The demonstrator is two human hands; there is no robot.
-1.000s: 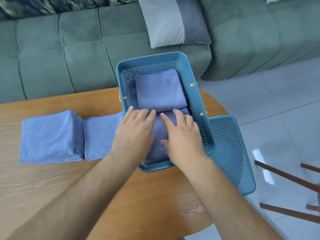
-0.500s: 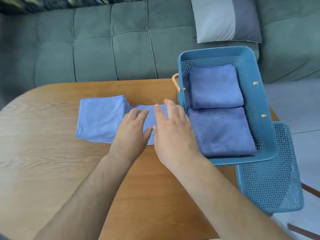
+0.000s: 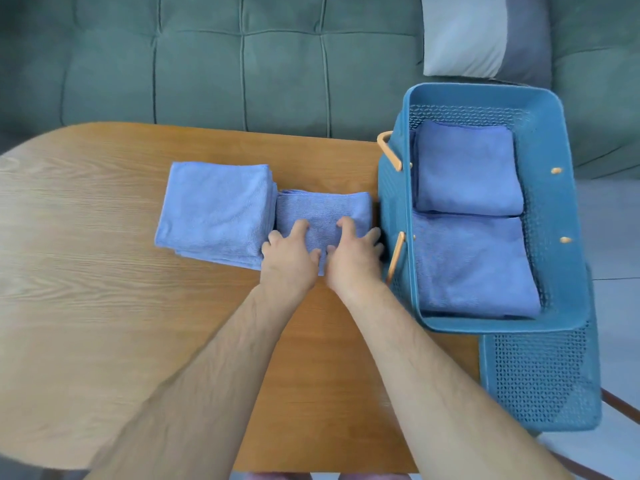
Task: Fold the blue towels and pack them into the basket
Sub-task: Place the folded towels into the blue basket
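Sofa (image 3: 242,64): green, tufted, runs along the far side behind everything.

Table (image 3: 86,306): wood, rounded edge at the left; all task items sit on its right half.

Basket (image 3: 575,237): blue perforated plastic, at the table's right end. Its long side runs away from the person.

Perforated panel (image 3: 540,382): same blue, partly under the basket's near right corner and sticking out past the table edge.

Cushion (image 3: 464,32): grey, two-tone, on the sofa behind the basket.

Stack of towels (image 3: 214,209): blue, folded square, lying flat left of centre, edges roughly aligned.

Far towel (image 3: 467,168) and near towel (image 3: 474,265): both folded and lying flat inside the basket, touching along one edge and filling the floor between them.

Single towel (image 3: 325,209): blue, folded, on the table between the stack and the basket. It touches the stack's right side and is just beside the basket's left wall.

Left hand (image 3: 289,258): on the near left part of the single towel. Fingers are bent and slightly spread, tips pressed into the cloth, thumb at the near edge.

Right hand (image 3: 353,254): on the near right part, with the same bent, slightly spread fingers. Its outer fingers are just beside the basket. Cannot tell whether either thumb goes under the cloth.

Handles (image 3: 389,150): orange, on the basket's left wall.
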